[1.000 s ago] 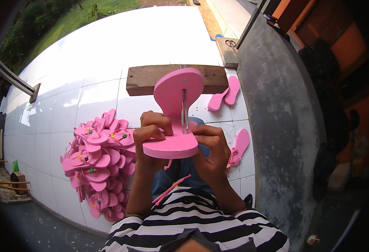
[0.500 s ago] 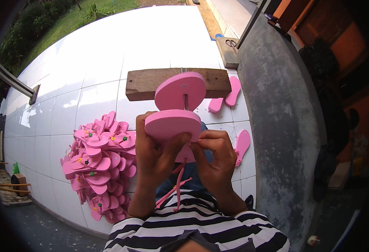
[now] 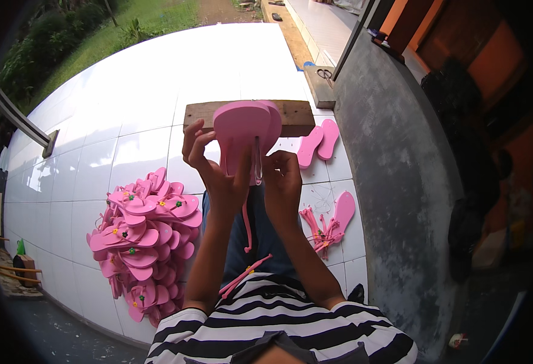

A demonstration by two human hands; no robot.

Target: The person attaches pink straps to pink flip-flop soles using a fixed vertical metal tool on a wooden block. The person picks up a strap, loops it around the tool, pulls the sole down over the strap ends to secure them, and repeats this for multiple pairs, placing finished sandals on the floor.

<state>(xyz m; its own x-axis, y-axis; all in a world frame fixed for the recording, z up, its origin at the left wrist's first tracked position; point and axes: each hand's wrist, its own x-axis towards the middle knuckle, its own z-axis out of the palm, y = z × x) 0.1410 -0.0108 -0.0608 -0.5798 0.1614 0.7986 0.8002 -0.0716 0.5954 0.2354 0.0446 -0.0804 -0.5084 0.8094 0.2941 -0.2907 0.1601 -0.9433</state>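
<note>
A pink flip-flop sole point(image 3: 236, 124) is in my left hand point(image 3: 219, 188), its thumb pressed on the face and its fingers at the left edge. A second pink sole point(image 3: 274, 128) shows just behind it. A thin metal rod with a looped end point(image 3: 258, 164) stands out over the sole, between my hands. Beside the rod, my right hand point(image 3: 283, 179) is closed with curled fingers; what they hold, if anything, is hidden. Below the sole dangles a pink strap point(image 3: 246, 227). Another strap with a yellow flower point(image 3: 245, 276) lies on my lap.
Behind the soles sits a wooden block point(image 3: 297, 116). At left is a large pile of pink flip-flops point(image 3: 139, 236). To the right lie loose soles point(image 3: 310, 148), flowered straps point(image 3: 322, 233) and another sole point(image 3: 344, 213). Scissors point(image 3: 324, 74) rest on a ledge beside a grey wall point(image 3: 394, 182).
The held sole has moved up and away, near the second sole, and its face is turned up more. My right fingers have left the strap area and moved up beside the rod.
</note>
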